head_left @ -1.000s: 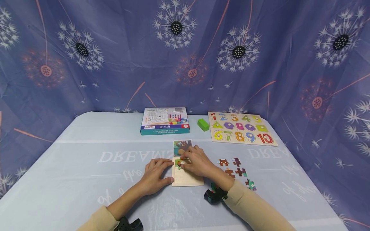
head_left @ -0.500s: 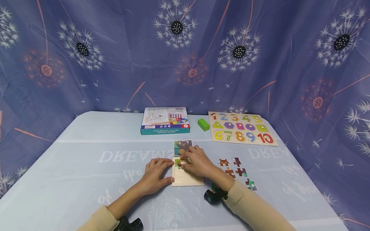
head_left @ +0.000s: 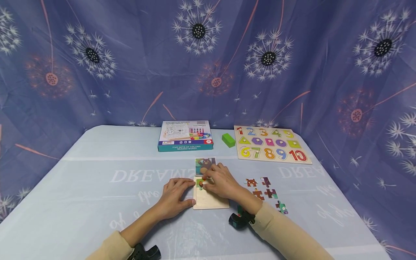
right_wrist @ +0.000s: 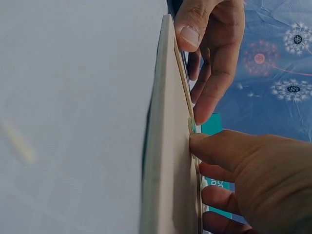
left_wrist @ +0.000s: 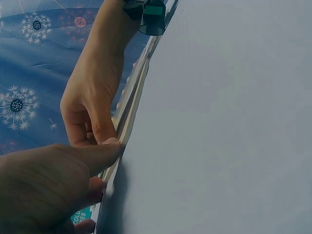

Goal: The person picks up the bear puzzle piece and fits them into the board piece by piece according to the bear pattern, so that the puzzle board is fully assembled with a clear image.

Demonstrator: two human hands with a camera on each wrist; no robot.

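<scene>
Dandelion-printed curtain point(head_left: 139, 72), blue-violet, is hanging beyond both hands; pale tabletop point(head_left: 81, 195), lettered, is extending beneath them. Wooden tray point(head_left: 211, 201), square, shallow, one: is lying flat between the hands. Left hand point(head_left: 175, 202): is resting against the tray's left edge, fingers extended, thumb spread apart from them. Right hand point(head_left: 223, 184): is reaching over the tray, bent thumb and forefinger pinching a puzzle piece point(head_left: 199, 183), green and brown, at the tray's far left corner; the fingers are partly hiding it. Bear picture card point(head_left: 203, 166), one: is lying just beyond the tray and the right hand's fingertips. Loose puzzle pieces point(head_left: 271, 194), brown, purple and green: are lying to the right of the right hand, one being partly hidden by its wrist. Teal-sided box point(head_left: 185, 136), one: is lying beyond the left hand. Green block point(head_left: 229, 140), one: is sitting beyond the right hand. Number board point(head_left: 272, 144), one: is lying beyond and right of that hand.
</scene>
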